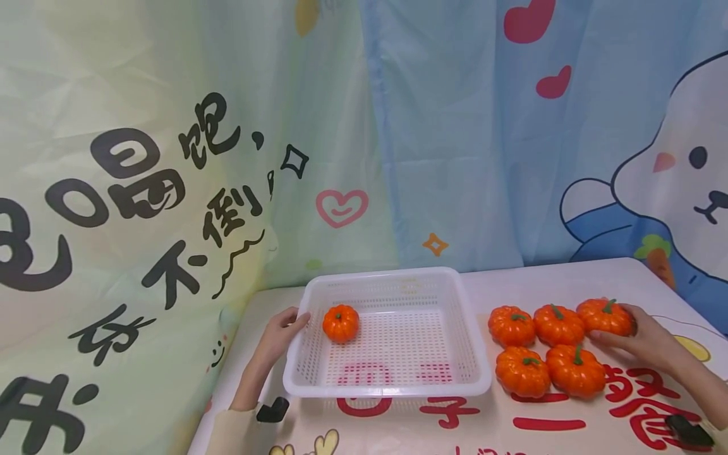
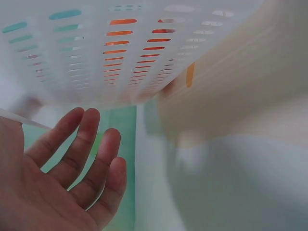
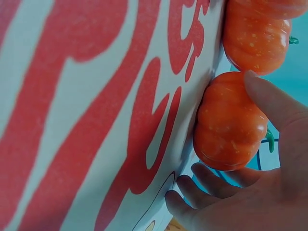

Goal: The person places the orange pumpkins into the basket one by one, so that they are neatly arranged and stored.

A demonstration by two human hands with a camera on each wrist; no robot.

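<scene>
A white perforated plastic basket [image 1: 383, 393] stands on the table with one small orange pumpkin [image 1: 340, 323] inside, near its left wall. My left hand [image 1: 282, 332] is at the basket's left rim, thumb over the edge; in the left wrist view its other fingers [image 2: 85, 139] lie outside, below the slotted wall. To the right of the basket, several orange pumpkins with green stems sit close together. My right hand [image 1: 645, 338] is around the back-right pumpkin [image 1: 605, 316]. In the right wrist view, thumb and fingers [image 3: 211, 182] are on opposite sides of that pumpkin [image 3: 231, 122], which rests on the table.
Beside the held pumpkin are a back-middle pumpkin [image 1: 559, 325], a back-left pumpkin [image 1: 511, 327] and two front pumpkins, one at left [image 1: 522, 371] and one at right [image 1: 576, 371]. A printed cloth [image 1: 455, 436] covers the table. Behind hangs a patterned curtain [image 1: 443, 158].
</scene>
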